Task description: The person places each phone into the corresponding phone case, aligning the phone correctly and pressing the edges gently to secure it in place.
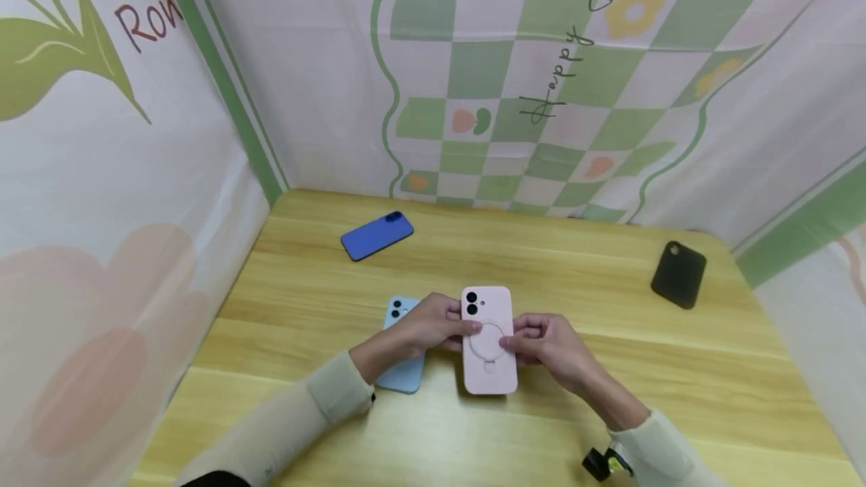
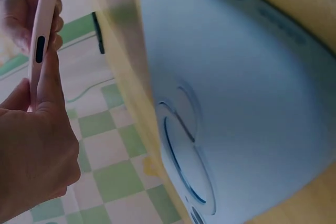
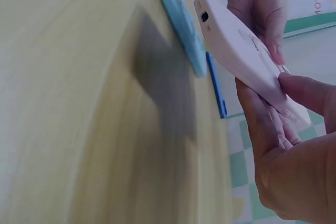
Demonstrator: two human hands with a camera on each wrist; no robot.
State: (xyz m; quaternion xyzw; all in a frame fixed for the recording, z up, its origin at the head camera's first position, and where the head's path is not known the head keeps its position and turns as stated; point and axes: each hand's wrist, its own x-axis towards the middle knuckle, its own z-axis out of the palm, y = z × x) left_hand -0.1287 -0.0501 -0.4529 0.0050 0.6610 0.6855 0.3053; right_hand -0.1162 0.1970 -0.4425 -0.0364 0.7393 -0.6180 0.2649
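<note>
Both hands are holding a pink phone case (image 1: 489, 340) just above the wooden table (image 1: 676, 382), near its front middle. The left hand (image 1: 433, 324) is gripping the case's left long edge, fingers curled round it and thumb lying on the back; in the left wrist view the fingers (image 2: 50, 72) are pressing along the thin side, beside an oblong cut-out. The right hand (image 1: 549, 342) is pinching the case from the right, fingertips meeting at the ring stand (image 1: 487, 340) set into the back. In the right wrist view the case (image 3: 247, 59) is tilting clear of the table, with the thumb on its upper face and the other fingers under it.

The case is looking matte and smooth, a rounded rectangle with two dark camera holes near its top corner. A light blue phone case (image 1: 404, 344) of the same shape is lying flat just beside it, partly under the left wrist. A glossy dark blue phone (image 1: 376, 235) is lying farther back, and a black case (image 1: 679, 274) is resting well apart at the right.
</note>
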